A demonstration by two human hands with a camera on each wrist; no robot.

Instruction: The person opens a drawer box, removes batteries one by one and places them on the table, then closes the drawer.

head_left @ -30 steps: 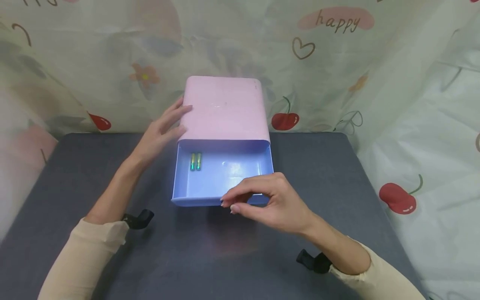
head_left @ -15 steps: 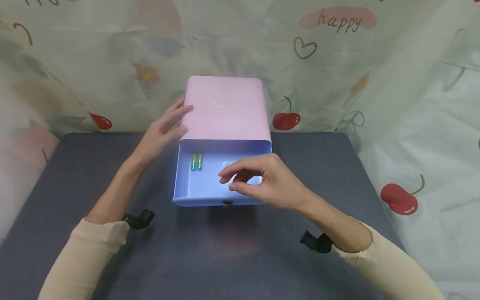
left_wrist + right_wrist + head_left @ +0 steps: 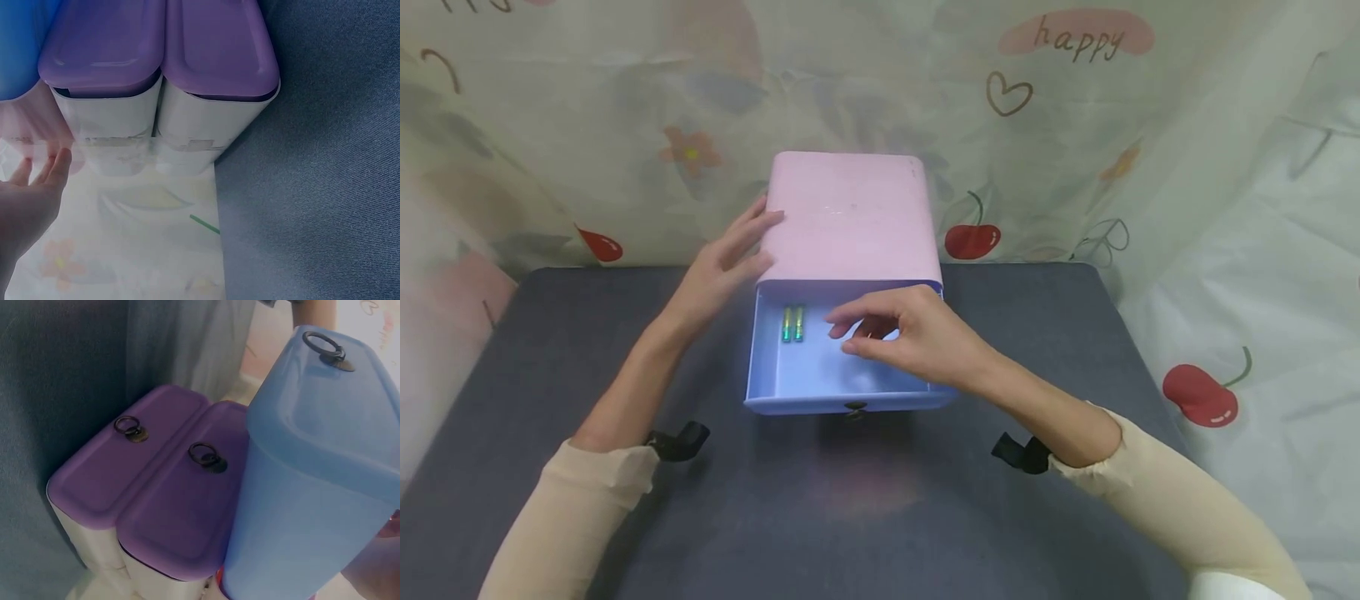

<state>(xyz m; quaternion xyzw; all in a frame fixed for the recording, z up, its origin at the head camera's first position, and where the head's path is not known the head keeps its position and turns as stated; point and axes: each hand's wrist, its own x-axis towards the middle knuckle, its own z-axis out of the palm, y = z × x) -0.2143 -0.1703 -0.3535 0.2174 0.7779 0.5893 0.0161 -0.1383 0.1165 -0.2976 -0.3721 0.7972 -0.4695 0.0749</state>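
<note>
A pink unit (image 3: 853, 217) has its blue drawer (image 3: 805, 406) pulled out, also seen in the left wrist view as a blue drawer (image 3: 15, 50). Two green-gold batteries (image 3: 787, 325) lie side by side in the drawer's left part. My left hand (image 3: 711, 271) rests with extended fingers on the unit's left side. Over the drawer, right of the batteries, hovers my right hand (image 3: 917, 337), fingers bent, thumb apart, nothing visible between them. In the right wrist view, the drawer (image 3: 312, 487) hides much of my right hand (image 3: 375, 569).
Two purple drawers (image 3: 119, 469) with ring pulls stand closed beside the blue one in the right wrist view. A dark grey tabletop (image 3: 865, 517) lies under the unit. Behind it hangs a patterned cloth (image 3: 880, 75).
My right hand has moved from the drawer's front edge back over its interior, uncovering the ring pull. My left hand stays on the unit, and the batteries have not moved.
</note>
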